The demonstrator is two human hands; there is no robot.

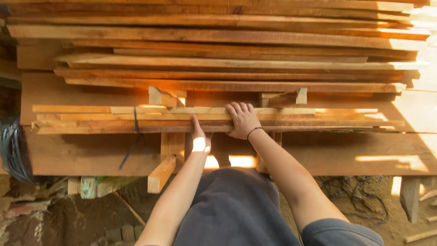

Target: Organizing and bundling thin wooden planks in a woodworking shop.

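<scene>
A bundle of thin wooden slats (114, 117) lies across a wide plank (73, 152) in front of me. My right hand (243, 119) rests palm down on top of the slats near their middle, fingers spread over them; a dark band circles the wrist. My left hand (199, 138) reaches under the front edge of the same bundle, fingers hidden beneath the slats and a patch of sunlight on its back. Whether the left hand grips a slat is hidden.
A tall stack of long boards (227, 50) fills the upper view. Short wooden blocks (160, 96) sit between layers. A black strap (134, 119) wraps the slats at the left. A black bag (11, 150) hangs at the far left. Dirt ground with scraps (355, 200) lies below.
</scene>
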